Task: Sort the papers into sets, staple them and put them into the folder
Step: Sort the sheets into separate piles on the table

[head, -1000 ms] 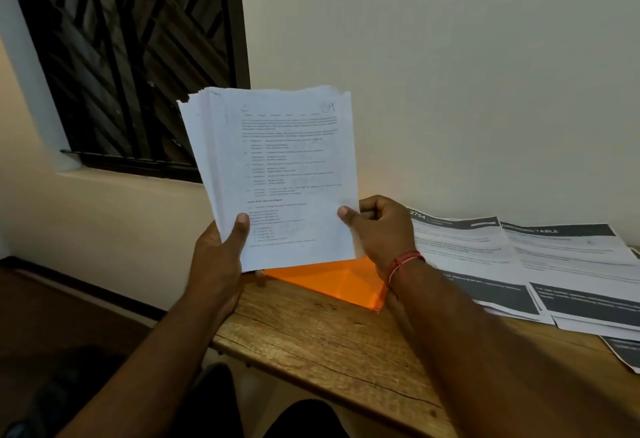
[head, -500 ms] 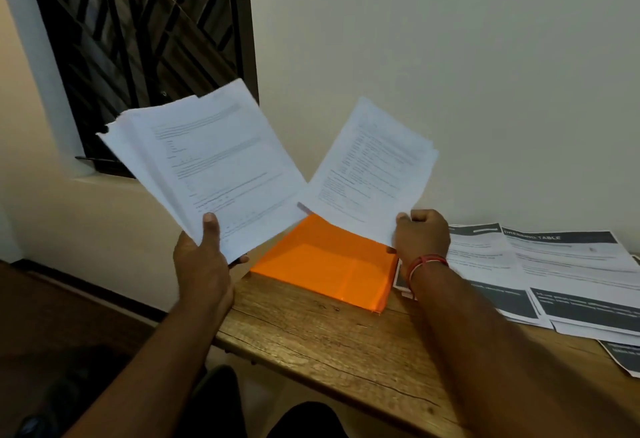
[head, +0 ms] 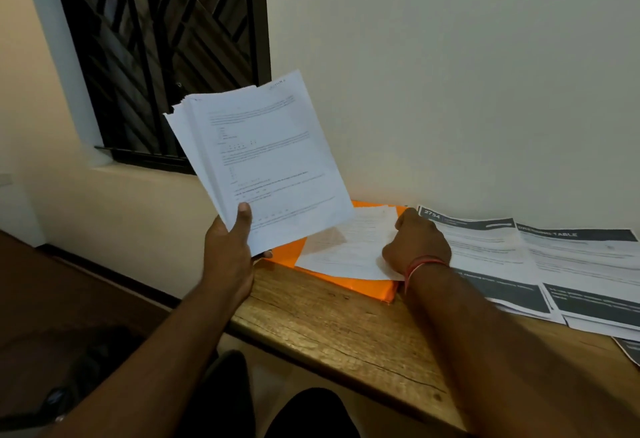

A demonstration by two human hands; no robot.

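The sheet (head: pixel 346 250) that the right hand (head: pixel 419 247) held up half a second ago now lies flat on the folder (head: pixel 367 290) on the table (head: pixel 329 330). That hand's fingers curl at the sheet's right edge; whether they pinch it I cannot tell. The left hand (head: pixel 228 250) still grips the stack (head: pixel 263 160) aloft, thumb on front.

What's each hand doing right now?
Left hand: grips the thick stack of white printed papers, raised.
Right hand: grips the single white printed sheet lying on the flat orange folder.
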